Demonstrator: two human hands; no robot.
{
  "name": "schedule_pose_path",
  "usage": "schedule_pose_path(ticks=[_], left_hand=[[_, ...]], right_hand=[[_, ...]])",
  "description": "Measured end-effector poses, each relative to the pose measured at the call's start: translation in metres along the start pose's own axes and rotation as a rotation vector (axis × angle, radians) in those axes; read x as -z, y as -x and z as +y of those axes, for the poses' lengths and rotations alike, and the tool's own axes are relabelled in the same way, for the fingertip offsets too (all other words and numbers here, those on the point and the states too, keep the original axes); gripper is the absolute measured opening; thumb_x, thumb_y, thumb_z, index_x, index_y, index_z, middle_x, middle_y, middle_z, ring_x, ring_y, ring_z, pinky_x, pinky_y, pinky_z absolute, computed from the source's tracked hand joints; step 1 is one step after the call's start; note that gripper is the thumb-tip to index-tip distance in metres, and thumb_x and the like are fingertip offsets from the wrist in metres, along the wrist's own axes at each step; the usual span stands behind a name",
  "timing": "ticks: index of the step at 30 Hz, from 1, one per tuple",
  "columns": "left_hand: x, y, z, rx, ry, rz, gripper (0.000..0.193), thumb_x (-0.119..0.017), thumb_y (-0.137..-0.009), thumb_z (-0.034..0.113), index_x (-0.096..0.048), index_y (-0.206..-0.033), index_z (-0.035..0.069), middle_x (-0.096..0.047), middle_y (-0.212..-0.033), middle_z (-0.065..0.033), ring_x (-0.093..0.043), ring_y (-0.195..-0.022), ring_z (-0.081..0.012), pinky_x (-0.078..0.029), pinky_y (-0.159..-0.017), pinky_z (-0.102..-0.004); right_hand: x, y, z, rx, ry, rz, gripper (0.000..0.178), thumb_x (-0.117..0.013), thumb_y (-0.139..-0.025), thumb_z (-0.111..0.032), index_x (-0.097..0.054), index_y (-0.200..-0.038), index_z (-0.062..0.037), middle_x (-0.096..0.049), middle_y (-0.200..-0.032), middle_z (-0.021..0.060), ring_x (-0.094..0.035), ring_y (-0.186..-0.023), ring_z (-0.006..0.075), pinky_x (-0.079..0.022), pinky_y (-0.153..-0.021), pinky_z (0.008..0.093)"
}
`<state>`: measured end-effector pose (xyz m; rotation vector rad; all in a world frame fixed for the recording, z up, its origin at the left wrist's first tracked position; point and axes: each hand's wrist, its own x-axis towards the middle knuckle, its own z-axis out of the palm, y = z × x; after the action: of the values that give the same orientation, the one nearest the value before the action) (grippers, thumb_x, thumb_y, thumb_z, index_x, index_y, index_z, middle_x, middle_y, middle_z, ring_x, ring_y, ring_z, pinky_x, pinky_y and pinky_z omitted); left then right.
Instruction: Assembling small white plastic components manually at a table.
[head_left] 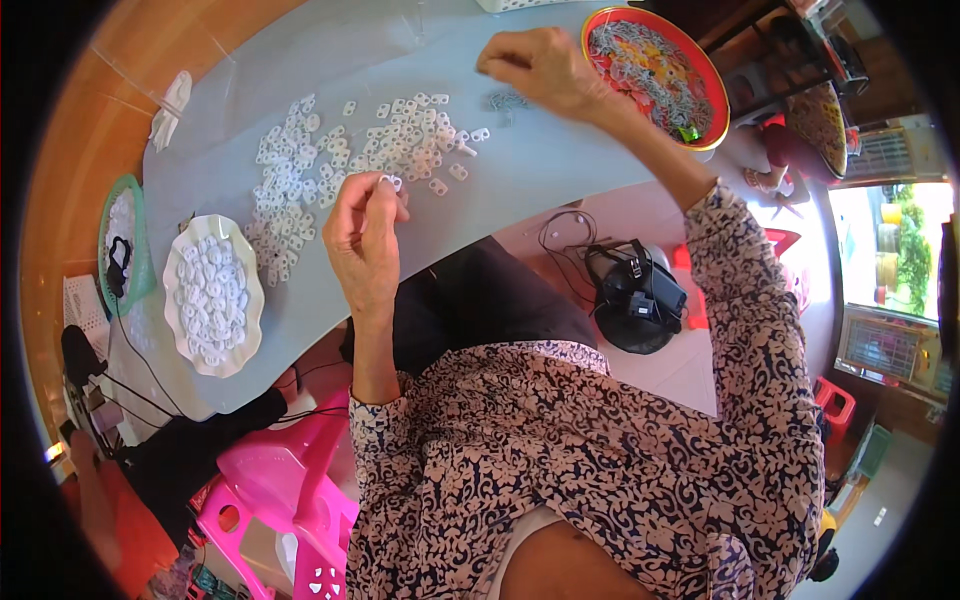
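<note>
My left hand (364, 240) is raised over the table's near edge, thumb and forefinger pinched on a small white plastic piece (393, 182). Spread beyond it on the grey-blue table (410, 50) are many loose white plastic pieces (405, 138) with small holes. My right hand (545, 72) hovers farther back on the right, its fingers curled together; anything between them is hidden. Just beneath its fingertips lies a small heap of thin grey metal parts (507, 100). To its right is a red, yellow-rimmed tray (717, 100) holding many similar grey parts.
At the left, a white scalloped dish (255, 300) holds many white pieces beside a green basket (140, 235). A pink plastic chair (290, 465) stands lower left, near another person's orange garment (145, 540). A black bag (640, 305) and cables rest below the table.
</note>
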<state>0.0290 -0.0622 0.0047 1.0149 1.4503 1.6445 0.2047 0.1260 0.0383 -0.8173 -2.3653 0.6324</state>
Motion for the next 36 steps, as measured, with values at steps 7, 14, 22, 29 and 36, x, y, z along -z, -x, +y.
schedule_pose_path(ticks=[7, 14, 22, 29, 36], left_hand=[[0.001, 0.004, 0.001, 0.028, -0.071, -0.020, 0.015, -0.052, -0.088, 0.011, -0.058, -0.085, -0.003, -0.052, -0.066, -0.0028, -0.052, -0.069, -0.0109, -0.044, -0.071, -0.0254], [0.001, 0.003, 0.002, 0.034, -0.057, -0.021, 0.014, -0.053, -0.088, 0.011, -0.058, -0.085, -0.002, -0.052, -0.066, -0.0023, -0.051, -0.069, -0.0103, -0.041, -0.070, -0.0237], [0.000, 0.003, -0.002, 0.002, -0.049, -0.017, 0.013, -0.054, -0.089, 0.013, -0.059, -0.087, 0.001, -0.051, -0.065, 0.0011, -0.043, -0.061, -0.0035, -0.032, -0.056, -0.0189], [0.001, 0.004, 0.002, 0.050, -0.055, -0.030, 0.014, -0.052, -0.089, 0.010, -0.059, -0.086, -0.002, -0.052, -0.067, -0.0018, -0.050, -0.068, -0.0091, -0.042, -0.072, -0.0231], [0.000, 0.006, 0.006, 0.049, -0.074, -0.037, 0.014, -0.052, -0.090, 0.011, -0.059, -0.088, -0.002, -0.052, -0.069, -0.0020, -0.048, -0.067, -0.0082, -0.039, -0.066, -0.0221]], right_hand=[[0.004, 0.005, 0.007, -0.011, 0.034, -0.281, 0.011, -0.060, -0.077, -0.011, -0.067, -0.081, -0.0028, -0.065, -0.071, 0.0124, -0.062, -0.064, 0.0254, -0.050, -0.065, 0.0348], [0.010, 0.009, 0.010, 0.021, 0.066, -0.187, 0.010, -0.061, -0.077, -0.010, -0.065, -0.081, -0.0013, -0.065, -0.073, 0.0132, -0.062, -0.065, 0.0261, -0.050, -0.065, 0.0354], [-0.004, -0.002, 0.008, 0.152, 0.056, -0.134, 0.011, -0.061, -0.079, -0.007, -0.064, -0.087, -0.0004, -0.065, -0.078, 0.0104, -0.061, -0.068, 0.0224, -0.049, -0.063, 0.0318], [-0.025, -0.026, 0.010, 0.226, 0.186, -0.305, 0.012, -0.061, -0.078, -0.009, -0.065, -0.088, -0.0026, -0.065, -0.082, 0.0119, -0.062, -0.072, 0.0293, -0.049, -0.067, 0.0364], [-0.028, -0.030, 0.001, 0.263, 0.401, -0.385, 0.009, -0.058, -0.080, -0.011, -0.062, -0.077, -0.0032, -0.061, -0.076, 0.0127, -0.061, -0.076, 0.0303, -0.049, -0.069, 0.0393]])
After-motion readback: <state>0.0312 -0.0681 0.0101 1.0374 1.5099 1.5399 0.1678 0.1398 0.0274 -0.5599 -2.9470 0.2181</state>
